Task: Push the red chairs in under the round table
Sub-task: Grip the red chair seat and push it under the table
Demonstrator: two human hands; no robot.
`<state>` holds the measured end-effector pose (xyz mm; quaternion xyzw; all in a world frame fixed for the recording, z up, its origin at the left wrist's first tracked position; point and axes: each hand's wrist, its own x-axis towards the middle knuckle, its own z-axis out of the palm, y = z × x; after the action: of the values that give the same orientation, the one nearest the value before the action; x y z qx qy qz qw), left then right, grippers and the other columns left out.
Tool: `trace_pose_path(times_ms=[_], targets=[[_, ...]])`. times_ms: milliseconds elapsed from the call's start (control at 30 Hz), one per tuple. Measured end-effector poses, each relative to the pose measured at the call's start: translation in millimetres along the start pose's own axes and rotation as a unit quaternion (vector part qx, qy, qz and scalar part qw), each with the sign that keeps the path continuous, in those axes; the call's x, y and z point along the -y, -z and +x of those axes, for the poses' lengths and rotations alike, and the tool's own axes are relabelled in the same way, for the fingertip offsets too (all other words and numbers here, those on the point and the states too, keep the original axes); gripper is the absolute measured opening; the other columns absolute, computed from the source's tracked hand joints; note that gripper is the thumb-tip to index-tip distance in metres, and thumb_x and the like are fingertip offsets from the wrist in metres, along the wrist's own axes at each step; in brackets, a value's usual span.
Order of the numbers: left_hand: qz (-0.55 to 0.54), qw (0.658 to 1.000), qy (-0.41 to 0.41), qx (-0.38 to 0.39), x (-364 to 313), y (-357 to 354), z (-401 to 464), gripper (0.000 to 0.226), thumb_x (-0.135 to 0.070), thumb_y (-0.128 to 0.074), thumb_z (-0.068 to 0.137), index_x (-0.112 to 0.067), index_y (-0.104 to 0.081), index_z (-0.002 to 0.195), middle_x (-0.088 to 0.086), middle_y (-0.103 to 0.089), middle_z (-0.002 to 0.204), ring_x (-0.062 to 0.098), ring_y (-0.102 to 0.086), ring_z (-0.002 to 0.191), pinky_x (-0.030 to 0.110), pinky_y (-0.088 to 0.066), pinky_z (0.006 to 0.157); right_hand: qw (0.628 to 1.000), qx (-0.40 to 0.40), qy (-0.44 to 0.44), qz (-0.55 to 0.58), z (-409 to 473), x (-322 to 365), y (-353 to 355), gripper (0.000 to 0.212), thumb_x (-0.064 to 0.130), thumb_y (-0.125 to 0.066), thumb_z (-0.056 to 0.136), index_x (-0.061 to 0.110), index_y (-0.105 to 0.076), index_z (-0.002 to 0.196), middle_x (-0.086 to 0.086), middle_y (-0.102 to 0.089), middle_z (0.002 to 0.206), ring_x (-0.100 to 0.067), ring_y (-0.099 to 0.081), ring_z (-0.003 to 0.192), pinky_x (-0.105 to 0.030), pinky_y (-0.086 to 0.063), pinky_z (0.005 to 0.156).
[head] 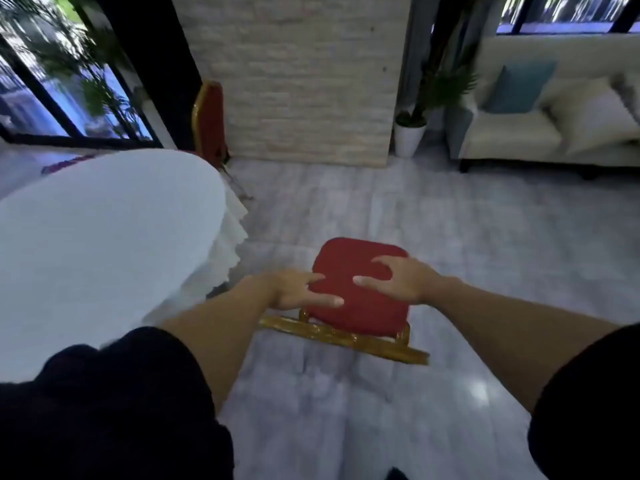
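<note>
My left hand (298,289) and right hand (398,278) spread, fingers open over the red padded gold-framed chair (360,292) | chair stands on grey tile right of the white-clothed round table (104,244), apart | second red chair (211,119) far, behind table | potted plant (410,133), cream sofa (554,133) far right

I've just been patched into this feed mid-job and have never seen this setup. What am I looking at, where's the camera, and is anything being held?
There is no machine: one camera worn on a person's head looks forward and down. The bare left hand and right hand are spread open above a red chair with a gold frame, seen from behind its backrest. Neither has a grip on it; touch is unclear. The round table, under a white cloth, stands to the left, apart from this chair. A second red chair stands beyond it.
</note>
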<state>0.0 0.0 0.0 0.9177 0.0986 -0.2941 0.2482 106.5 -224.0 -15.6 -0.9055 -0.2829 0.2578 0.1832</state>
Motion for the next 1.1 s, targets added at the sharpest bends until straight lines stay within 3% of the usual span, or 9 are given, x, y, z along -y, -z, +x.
trace_pose_path(times_ms=[100, 200, 267, 367, 467, 800, 900, 1033, 1100], targets=[[0.003, 0.995, -0.028, 0.094, 10.8, -35.4, 3.6, 0.092, -0.080, -0.066, 0.079, -0.037, -0.040, 0.157, -0.011, -0.046, 0.155, 0.017, -0.043, 0.144, 0.034, -0.030, 0.119, 0.998, 0.049, -0.015, 0.021, -16.8, -5.8, -43.5, 0.116, 0.102, -0.052, 0.066, 0.027, -0.051, 0.154, 0.000, -0.055, 0.156, -0.025, -0.052, 0.140, -0.043, -0.041, 0.116], [0.075, 0.996, -0.053, 0.018, 25.9, -72.4, 9.6, 0.065, -0.080, -0.070, 0.073, -0.038, -0.068, 0.123, -0.013, -0.071, 0.120, 0.017, -0.066, 0.112, 0.038, -0.052, 0.099, 0.998, 0.056, -0.026, 0.020, -39.3, -15.9, -93.8, 0.093, 0.103, -0.060, 0.055, 0.037, -0.069, 0.119, 0.014, -0.073, 0.115, -0.016, -0.068, 0.104, -0.034, -0.055, 0.090], [0.116, 0.991, -0.060, -0.012, 35.1, -79.9, 18.1, 0.043, -0.055, -0.072, 0.081, -0.035, -0.072, 0.119, -0.004, -0.075, 0.111, 0.023, -0.070, 0.102, 0.040, -0.057, 0.089, 1.000, 0.026, -0.016, -0.001, -41.7, -17.6, -113.3, 0.073, 0.096, -0.067, 0.060, 0.038, -0.069, 0.104, 0.017, -0.071, 0.094, -0.011, -0.067, 0.085, -0.032, -0.054, 0.077], [0.137, 0.987, -0.078, 0.008, 37.7, -74.3, 21.0, 0.030, -0.026, -0.063, 0.083, -0.032, -0.073, 0.111, 0.000, -0.075, 0.105, 0.029, -0.069, 0.096, 0.043, -0.058, 0.084, 0.999, -0.001, -0.016, -0.050, -35.4, -16.8, -120.0, 0.052, 0.065, -0.077, 0.074, 0.043, -0.070, 0.120, 0.012, -0.075, 0.105, -0.019, -0.070, 0.094, -0.041, -0.057, 0.086], [0.168, 0.982, -0.085, 0.003, 41.4, -73.5, 24.7, 0.031, -0.030, -0.056, 0.079, -0.035, -0.072, 0.105, -0.002, -0.074, 0.100, 0.029, -0.068, 0.090, 0.045, -0.058, 0.082, 0.998, -0.008, -0.024, -0.064, -34.3, -15.1, -121.4, 0.038, 0.038, -0.071, 0.084, 0.046, -0.072, 0.122, 0.009, -0.077, 0.103, -0.025, -0.072, 0.092, -0.042, -0.059, 0.084], [0.159, 0.984, -0.063, -0.049, 35.0, -95.1, 31.8, 0.017, -0.031, -0.057, 0.083, -0.030, -0.071, 0.091, -0.003, -0.071, 0.084, 0.025, -0.067, 0.078, 0.036, -0.054, 0.076, 0.993, 0.033, 0.029, -0.106, -23.0, -40.2, -110.1, 0.029, 0.029, -0.065, 0.092, 0.045, -0.075, 0.114, 0.011, -0.065, 0.080, -0.018, -0.062, 0.072, -0.032, -0.053, 0.071], [0.143, 0.986, -0.038, -0.073, 16.1, -108.2, 31.6, 0.017, -0.029, -0.058, 0.086, -0.031, -0.073, 0.094, -0.001, -0.072, 0.089, 0.026, -0.068, 0.082, 0.034, -0.048, 0.073, 0.988, 0.059, 0.060, -0.128, -16.3, -59.0, -93.3, 0.028, 0.027, -0.065, 0.094, 0.043, -0.075, 0.115, 0.010, -0.069, 0.082, -0.014, -0.062, 0.071, -0.032, -0.056, 0.070], [0.103, 0.992, 0.001, -0.075, -0.4, -120.9, 35.4, 0.010, -0.029, -0.058, 0.086, -0.032, -0.067, 0.087, -0.001, -0.072, 0.089, 0.029, -0.069, 0.084, 0.041, -0.058, 0.080, 0.979, 0.081, 0.112, -0.150, -2.1, -78.4, -74.9, 0.032, 0.029, -0.063, 0.095, 0.045, -0.074, 0.120, 0.009, -0.071, 0.087, -0.016, -0.066, 0.076, -0.034, -0.059, 0.075], [0.085, 0.991, 0.033, -0.095, -18.8, -128.9, 38.2, 0.019, -0.030, -0.058, 0.086, -0.032, -0.071, 0.099, 0.000, -0.074, 0.096, 0.029, -0.069, 0.089, 0.039, -0.055, 0.083, 0.969, 0.100, 0.151, -0.170, 8.8, -93.9, -60.0, 0.034, 0.029, -0.063, 0.094, 0.047, -0.073, 0.121, 0.010, -0.068, 0.086, -0.017, -0.064, 0.076, -0.033, -0.058, 0.074]])
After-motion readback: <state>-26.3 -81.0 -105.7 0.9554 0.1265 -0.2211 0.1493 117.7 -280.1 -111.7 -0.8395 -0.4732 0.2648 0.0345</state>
